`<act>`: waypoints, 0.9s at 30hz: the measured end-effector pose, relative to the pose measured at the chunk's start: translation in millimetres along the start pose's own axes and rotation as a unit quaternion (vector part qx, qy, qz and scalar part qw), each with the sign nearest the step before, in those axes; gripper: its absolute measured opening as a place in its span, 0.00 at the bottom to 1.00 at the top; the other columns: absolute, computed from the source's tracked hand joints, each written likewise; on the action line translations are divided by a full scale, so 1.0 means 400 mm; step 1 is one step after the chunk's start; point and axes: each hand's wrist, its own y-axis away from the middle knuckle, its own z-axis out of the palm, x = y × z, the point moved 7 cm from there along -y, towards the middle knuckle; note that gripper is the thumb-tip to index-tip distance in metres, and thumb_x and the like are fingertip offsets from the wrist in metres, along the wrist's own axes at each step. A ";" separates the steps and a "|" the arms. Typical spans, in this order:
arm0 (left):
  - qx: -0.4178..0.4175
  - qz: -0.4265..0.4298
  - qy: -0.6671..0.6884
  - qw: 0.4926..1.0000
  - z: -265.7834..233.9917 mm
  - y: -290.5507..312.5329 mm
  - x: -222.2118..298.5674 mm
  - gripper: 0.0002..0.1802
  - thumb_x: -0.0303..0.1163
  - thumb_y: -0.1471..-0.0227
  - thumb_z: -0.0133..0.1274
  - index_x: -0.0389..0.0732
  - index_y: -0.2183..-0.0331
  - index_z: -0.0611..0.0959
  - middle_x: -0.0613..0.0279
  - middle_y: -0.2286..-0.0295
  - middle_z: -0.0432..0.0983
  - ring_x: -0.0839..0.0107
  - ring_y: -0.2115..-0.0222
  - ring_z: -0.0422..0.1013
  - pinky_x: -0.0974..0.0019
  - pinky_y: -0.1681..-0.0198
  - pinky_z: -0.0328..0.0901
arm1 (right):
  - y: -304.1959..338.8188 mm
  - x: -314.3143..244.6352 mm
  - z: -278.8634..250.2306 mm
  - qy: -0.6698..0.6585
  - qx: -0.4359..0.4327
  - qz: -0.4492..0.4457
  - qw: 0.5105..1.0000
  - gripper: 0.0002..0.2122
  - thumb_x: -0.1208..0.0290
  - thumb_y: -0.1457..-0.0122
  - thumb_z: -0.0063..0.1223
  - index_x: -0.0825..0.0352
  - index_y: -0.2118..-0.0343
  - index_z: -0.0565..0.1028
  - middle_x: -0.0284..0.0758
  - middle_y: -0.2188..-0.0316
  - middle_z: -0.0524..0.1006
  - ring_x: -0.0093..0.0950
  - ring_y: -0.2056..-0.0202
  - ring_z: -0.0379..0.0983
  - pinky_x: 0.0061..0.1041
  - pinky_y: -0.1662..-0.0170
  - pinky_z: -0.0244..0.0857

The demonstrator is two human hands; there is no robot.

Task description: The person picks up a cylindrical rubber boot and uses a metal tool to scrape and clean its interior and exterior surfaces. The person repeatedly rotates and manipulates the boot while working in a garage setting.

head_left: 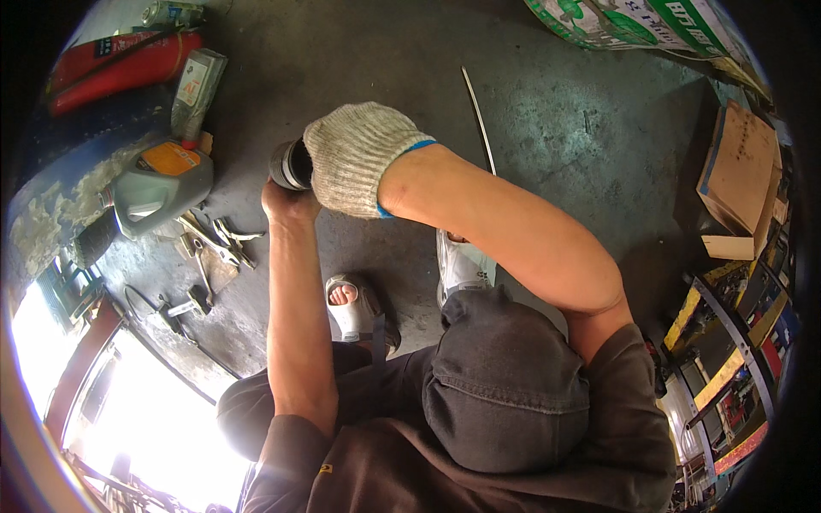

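Note:
A dark, shiny cylinder with a silvery ring (295, 165) is between my two hands, left of centre above the floor. My bare left hand (289, 203) is closed on it from below, its fingers mostly hidden. My right hand (355, 162), in a grey-white knitted glove with a blue cuff edge, curls against the cylinder's right end. The glove's back hides those fingertips. What kind of part the cylinder is, I cannot make out.
Pliers-like hand tools (221, 242) and a T-shaped metal tool (192, 303) lie on the left. Beyond them stand a grey jug (167, 190), a red-capped container (197, 90) and a red cylinder (128, 64). A thin rod (479, 115) lies ahead; a cardboard box (740, 171) and yellow-black rack (727, 368) stand right.

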 end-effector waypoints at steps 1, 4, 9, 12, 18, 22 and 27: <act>-0.029 -0.022 0.012 0.999 0.013 0.006 -0.012 0.32 0.44 0.29 0.27 0.34 0.45 0.79 0.43 0.47 0.79 0.48 0.44 0.75 0.41 0.37 0.68 | -0.005 0.000 0.000 0.005 -0.005 0.005 1.000 0.13 0.66 0.43 0.57 0.67 0.61 0.86 0.50 0.62 0.85 0.46 0.57 0.84 0.44 0.53 0.78; 0.070 0.073 -0.071 0.992 -0.008 0.012 0.000 0.32 0.45 0.31 0.27 0.35 0.45 0.79 0.45 0.46 0.78 0.47 0.43 0.73 0.41 0.35 0.66 | -0.008 -0.006 0.005 0.021 0.014 -0.008 1.000 0.12 0.68 0.44 0.57 0.66 0.61 0.86 0.49 0.64 0.85 0.45 0.59 0.85 0.44 0.54 0.79; 0.098 0.090 -0.127 0.983 -0.036 0.024 -0.017 0.30 0.45 0.33 0.30 0.36 0.51 0.82 0.46 0.52 0.82 0.47 0.49 0.76 0.42 0.41 0.70 | -0.002 -0.017 0.063 0.039 0.039 -0.013 0.998 0.12 0.69 0.44 0.57 0.66 0.58 0.84 0.48 0.67 0.85 0.45 0.61 0.85 0.43 0.56 0.79; 0.079 0.082 -0.128 0.985 -0.070 0.019 -0.024 0.28 0.42 0.35 0.31 0.34 0.55 0.82 0.44 0.59 0.83 0.46 0.57 0.78 0.44 0.48 0.73 | 0.008 -0.018 0.109 0.028 0.008 -0.016 0.999 0.13 0.69 0.44 0.56 0.65 0.57 0.83 0.48 0.67 0.85 0.46 0.62 0.85 0.44 0.56 0.78; 0.028 0.064 -0.092 0.993 -0.077 0.011 -0.020 0.28 0.42 0.34 0.30 0.32 0.53 0.80 0.42 0.56 0.81 0.45 0.55 0.77 0.43 0.43 0.71 | 0.030 0.028 0.125 -0.004 0.000 0.032 0.999 0.14 0.69 0.43 0.54 0.67 0.57 0.81 0.50 0.66 0.84 0.50 0.59 0.83 0.48 0.52 0.76; 0.058 0.096 -0.121 0.986 -0.064 0.021 -0.028 0.27 0.44 0.34 0.33 0.35 0.55 0.80 0.49 0.57 0.82 0.51 0.55 0.77 0.46 0.44 0.71 | 0.036 0.030 0.116 -0.007 0.015 0.040 0.999 0.12 0.68 0.43 0.55 0.67 0.60 0.81 0.50 0.69 0.84 0.50 0.62 0.82 0.48 0.53 0.76; 0.029 0.059 -0.124 0.990 -0.058 0.035 -0.041 0.21 0.44 0.38 0.41 0.37 0.60 0.80 0.53 0.64 0.80 0.54 0.63 0.77 0.47 0.53 0.75 | 0.026 0.035 0.130 -0.016 0.023 0.026 0.999 0.11 0.67 0.43 0.55 0.66 0.61 0.80 0.49 0.68 0.83 0.50 0.62 0.82 0.48 0.54 0.76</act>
